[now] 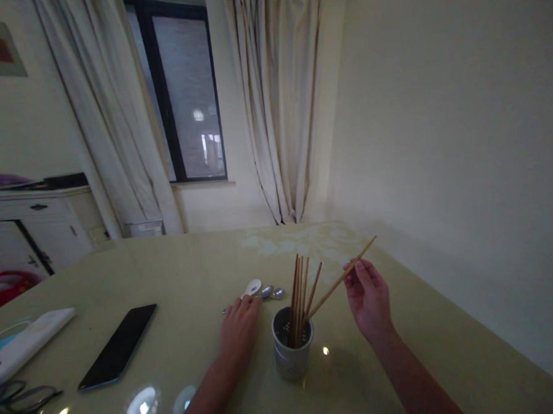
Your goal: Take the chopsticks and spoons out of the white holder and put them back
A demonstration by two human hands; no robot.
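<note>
My right hand pinches a wooden chopstick between thumb and fingers. The chopstick slants down to the left, its lower end at the mouth of a grey holder. Several other chopsticks stand in that holder, leaning slightly. Left of it, my left hand lies palm down on the table, over the handles of some spoons. A white spoon and two metal spoons show their bowls beyond the fingers. The fingertips are partly hidden, and I see no clear grip on the handles.
On the glossy table at left lie a black phone, a white power strip-like object and dark-framed glasses. A wall runs along the right edge. Curtains and a window are behind.
</note>
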